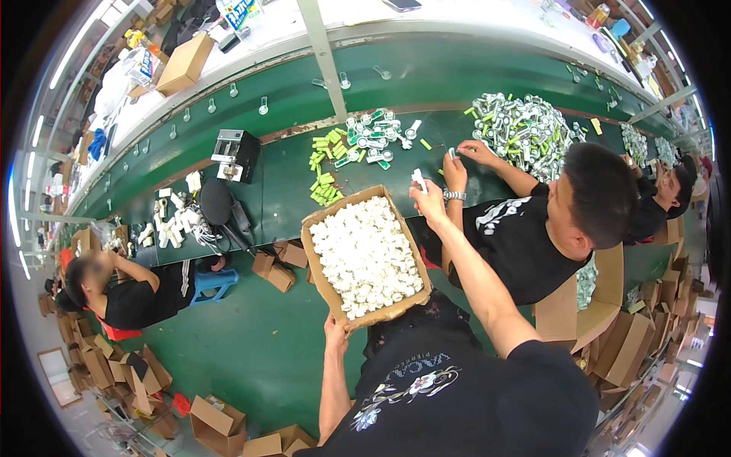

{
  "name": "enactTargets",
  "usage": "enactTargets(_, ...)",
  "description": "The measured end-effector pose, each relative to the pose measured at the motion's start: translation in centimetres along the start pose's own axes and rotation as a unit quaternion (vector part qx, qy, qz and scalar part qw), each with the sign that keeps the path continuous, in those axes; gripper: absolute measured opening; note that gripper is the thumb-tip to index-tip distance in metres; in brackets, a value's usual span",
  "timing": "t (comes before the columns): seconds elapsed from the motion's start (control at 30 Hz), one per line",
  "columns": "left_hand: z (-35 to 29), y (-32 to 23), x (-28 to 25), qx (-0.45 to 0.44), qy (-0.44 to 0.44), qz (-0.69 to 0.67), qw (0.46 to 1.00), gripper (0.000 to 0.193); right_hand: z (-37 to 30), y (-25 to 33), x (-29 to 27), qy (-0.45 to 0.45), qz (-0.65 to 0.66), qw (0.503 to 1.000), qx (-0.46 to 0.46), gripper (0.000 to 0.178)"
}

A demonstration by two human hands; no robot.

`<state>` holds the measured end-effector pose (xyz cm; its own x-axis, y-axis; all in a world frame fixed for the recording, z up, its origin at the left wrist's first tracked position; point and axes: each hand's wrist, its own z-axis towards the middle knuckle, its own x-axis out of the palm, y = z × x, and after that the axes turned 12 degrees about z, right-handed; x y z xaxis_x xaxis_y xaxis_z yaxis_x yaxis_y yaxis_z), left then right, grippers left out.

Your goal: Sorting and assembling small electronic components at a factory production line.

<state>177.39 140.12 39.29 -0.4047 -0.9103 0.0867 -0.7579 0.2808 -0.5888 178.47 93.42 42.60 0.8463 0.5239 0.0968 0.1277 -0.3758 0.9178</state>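
Observation:
My left hand (336, 335) grips the near left corner of an open cardboard box (390, 311). Small white plastic parts (365, 255) fill the box, which sits level in front of me. Beyond its far right corner, my right hand (429, 201) pinches a white plastic piece (418, 180) that points upward. The piece's exact kind is not clear. Close by, a co-worker's hands (455, 172) hold a small part over the green workbench (285, 179). Short yellow-green cylinders (327, 190) lie on the bench just past the box.
A pile of white and green handheld units (525, 133) lies before the co-worker (548, 221) on my right. Left on the bench are a black machine (236, 156) and white parts (173, 221). Another person (126, 293) sits at far left. Cardboard cartons (217, 423) stand on the floor.

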Motion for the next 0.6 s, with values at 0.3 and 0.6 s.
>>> enactTargets(0.3, -3.7, 3.1, -0.9, 0.021, -0.115, -0.082, 0.990, 0.056, 7.7, -6.7, 5.1, 0.126, -0.302, 0.941, -0.085, 0.033)
enactTargets(0.6, -4.0, 1.9, 2.0, 0.023, -0.168, -0.145, 0.975, 0.047, 21.7, -5.4, 0.6, -0.237, -0.279, 0.900, -0.236, 0.037)
